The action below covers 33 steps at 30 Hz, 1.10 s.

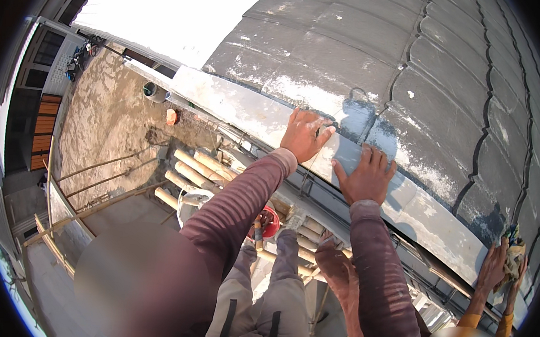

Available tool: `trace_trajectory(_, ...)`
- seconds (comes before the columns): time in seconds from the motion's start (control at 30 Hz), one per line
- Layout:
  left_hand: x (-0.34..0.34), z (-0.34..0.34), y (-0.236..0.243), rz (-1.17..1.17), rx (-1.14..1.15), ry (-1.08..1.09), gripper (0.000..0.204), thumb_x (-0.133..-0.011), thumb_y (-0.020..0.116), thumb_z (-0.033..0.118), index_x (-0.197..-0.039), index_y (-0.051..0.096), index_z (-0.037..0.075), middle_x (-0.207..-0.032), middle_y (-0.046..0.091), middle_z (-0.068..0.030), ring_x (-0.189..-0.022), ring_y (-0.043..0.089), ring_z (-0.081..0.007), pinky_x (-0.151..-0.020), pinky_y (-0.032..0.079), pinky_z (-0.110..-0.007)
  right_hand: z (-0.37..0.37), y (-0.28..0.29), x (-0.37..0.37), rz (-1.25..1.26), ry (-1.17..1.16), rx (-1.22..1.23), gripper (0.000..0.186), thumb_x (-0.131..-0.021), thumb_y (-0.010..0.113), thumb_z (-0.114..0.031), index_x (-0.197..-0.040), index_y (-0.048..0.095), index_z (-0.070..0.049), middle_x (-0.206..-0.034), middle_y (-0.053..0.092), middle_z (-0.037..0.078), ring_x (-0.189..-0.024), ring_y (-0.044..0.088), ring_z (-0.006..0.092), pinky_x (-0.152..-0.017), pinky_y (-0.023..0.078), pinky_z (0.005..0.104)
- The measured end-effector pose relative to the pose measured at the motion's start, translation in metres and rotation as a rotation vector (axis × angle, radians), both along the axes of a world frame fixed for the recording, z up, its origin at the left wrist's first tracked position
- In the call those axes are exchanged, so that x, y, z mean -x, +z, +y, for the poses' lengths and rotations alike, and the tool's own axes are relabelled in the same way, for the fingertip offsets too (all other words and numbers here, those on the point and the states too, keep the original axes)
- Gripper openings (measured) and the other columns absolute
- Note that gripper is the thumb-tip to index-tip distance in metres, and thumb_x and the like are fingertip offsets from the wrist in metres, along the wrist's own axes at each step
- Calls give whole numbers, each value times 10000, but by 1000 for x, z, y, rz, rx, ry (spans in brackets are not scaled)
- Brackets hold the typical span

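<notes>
My left hand rests on the pale grey strip along the lower edge of the roof. Its fingertips reach the seam where the dark roof tiles begin, and its thumb points right. Close by on the right, my right hand lies palm down on the same strip with the fingers spread toward the tiles. Neither hand holds anything. White smears and dust mark the tiles just beyond my hands, where shadows also fall.
Below me, bamboo poles form a scaffold, with a red bucket and a white bucket near my legs. At right, another person's hands press a cloth on the roof edge. Far below lies a sandy yard.
</notes>
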<state>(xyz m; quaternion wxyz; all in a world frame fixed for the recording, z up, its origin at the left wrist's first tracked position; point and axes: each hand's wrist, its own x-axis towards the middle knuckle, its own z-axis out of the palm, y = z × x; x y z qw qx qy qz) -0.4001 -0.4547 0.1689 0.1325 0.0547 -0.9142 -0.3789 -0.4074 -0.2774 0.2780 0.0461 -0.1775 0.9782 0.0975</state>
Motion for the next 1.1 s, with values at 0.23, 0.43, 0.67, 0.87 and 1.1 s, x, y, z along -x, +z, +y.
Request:
trace_trajectory(0.23,-15,2,29,119,-94,123,372,-956,642,322,-1207,656,47,-1259,612,-136,-1214,526,-347,-1114,308,-536,-2,0,-1,-20,-13,7,830,-845,583,-695,-1404,486,-90,-1400,511,133,-1355,409,306,-1196,152,588)
trace_trajectory(0.43,-98,10,66,98,-284,273,359,-965,623,266,-1223,620,16,-1286,566,-161,-1220,510,-367,-1086,340,-494,1,3,0,-28,-18,28,831,-854,570,-698,-1400,492,-77,-1395,509,138,-1357,406,310,-1197,161,576)
trace_trajectory(0.67,-316,46,56,-292,-415,397,231,-956,614,161,-1117,666,3,-1134,634,-190,-1119,571,-363,-994,432,-459,3,0,-1,-3,-4,25,830,-853,578,-691,-1386,506,-60,-1367,516,142,-1341,414,310,-1190,181,568)
trace_trajectory(0.87,-412,55,43,-604,-479,185,167,-948,647,154,-982,674,-8,-983,685,-195,-951,668,-349,-826,525,-431,5,-6,-2,45,47,72,816,-845,613,-668,-1371,518,-52,-1344,522,142,-1313,426,319,-1178,203,569)
trace_trajectory(1.1,-201,28,54,-126,-594,312,169,-932,697,150,-966,686,-15,-904,675,-175,-793,660,-324,-731,520,-383,6,-9,-2,70,52,73,812,-844,617,-668,-1362,525,-50,-1340,531,149,-1296,442,325,-1167,220,564)
